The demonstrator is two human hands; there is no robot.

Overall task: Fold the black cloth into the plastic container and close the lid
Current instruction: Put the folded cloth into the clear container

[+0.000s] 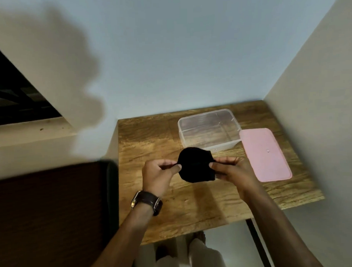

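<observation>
Black cloth (196, 165) soft, light, limp. Left hand (160, 173), right hand (230, 170) each pinching opposite edge; hold corners, else sags. Container (209, 128) open, lid (265, 154) beside.

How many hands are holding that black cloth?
2. The left hand, with a dark wristwatch, pinches the small black cloth at its left edge; the right hand pinches its right edge, above the wooden table.

Your one head camera is looking steeply forward and down from above the table (173, 209), sitting close over it. The tabletop is filling the lower centre of the frame, walls taking the upper half.
</observation>
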